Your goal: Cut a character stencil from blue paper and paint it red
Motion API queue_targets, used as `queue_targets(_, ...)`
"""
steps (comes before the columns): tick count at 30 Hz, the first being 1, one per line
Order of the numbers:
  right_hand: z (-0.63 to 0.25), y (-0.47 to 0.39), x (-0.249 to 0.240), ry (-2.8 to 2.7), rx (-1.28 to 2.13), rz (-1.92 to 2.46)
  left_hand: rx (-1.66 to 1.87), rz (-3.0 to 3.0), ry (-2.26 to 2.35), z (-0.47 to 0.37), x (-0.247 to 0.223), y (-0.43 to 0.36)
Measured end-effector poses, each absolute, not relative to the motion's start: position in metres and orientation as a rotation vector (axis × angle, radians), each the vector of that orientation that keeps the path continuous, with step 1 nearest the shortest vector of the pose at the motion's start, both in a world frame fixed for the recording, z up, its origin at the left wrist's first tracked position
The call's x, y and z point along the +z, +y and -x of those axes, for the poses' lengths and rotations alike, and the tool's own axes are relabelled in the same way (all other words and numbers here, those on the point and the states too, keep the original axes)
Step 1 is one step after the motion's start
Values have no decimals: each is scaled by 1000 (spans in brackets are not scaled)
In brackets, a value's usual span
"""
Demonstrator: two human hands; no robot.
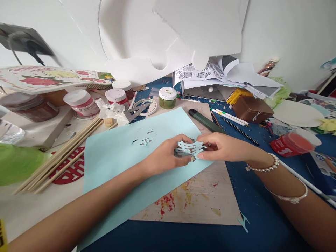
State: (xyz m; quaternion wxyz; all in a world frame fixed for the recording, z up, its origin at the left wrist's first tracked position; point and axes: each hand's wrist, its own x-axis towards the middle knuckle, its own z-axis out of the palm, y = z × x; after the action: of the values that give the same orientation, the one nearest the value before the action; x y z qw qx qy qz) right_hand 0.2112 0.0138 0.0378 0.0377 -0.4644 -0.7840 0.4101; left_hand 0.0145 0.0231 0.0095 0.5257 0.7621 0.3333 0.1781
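Between my two hands is a light blue paper cutout (pixel 189 149) with curving strips and open slots. My left hand (pixel 170 154) grips its left side, thumb below and fingers above. At its right edge my right hand (pixel 220 145) pinches the paper between thumb and fingers. Both hands are over a large light blue sheet (pixel 115 164), which has small cut-out holes near its upper middle. Under the sheet lies a paint-stained board (pixel 204 196). Close beyond my right hand rests a dark green utility knife (pixel 204 120).
Paint jars (pixel 168 98) and a tape roll (pixel 145 106) stand behind the sheet. Wooden sticks (pixel 63 154) lie left. Pens (pixel 231 116), a brown box (pixel 252 108) and a red paint jar (pixel 291 143) are on the right. A blue paper scrap (pixel 244 221) sits at the board's corner.
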Motion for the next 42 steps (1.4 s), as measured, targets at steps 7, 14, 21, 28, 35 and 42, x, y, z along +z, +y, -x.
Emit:
queue_targets(7,-214,14,34,-2364,1226,1430,475,-1770,835,-15,10,23)
queue_targets(14,-213,12,35,-2356,1217,1403,548,-1713,792,-16,4,24)
queue_targets(21,-209,12,35,-2344,1244,1389,533,-1768,818,-16,8,23)
queue_targets(28,-209,13,35,-2360,1219,1392,555,-1781,811,-16,10,23)
queue_targets(35,-210,14,37,-2310,1196,1376,516,-1781,827,-16,7,23)
queue_targets(42,-210,15,37,-2241,1157,1381,511,-1771,843,-16,8,23)
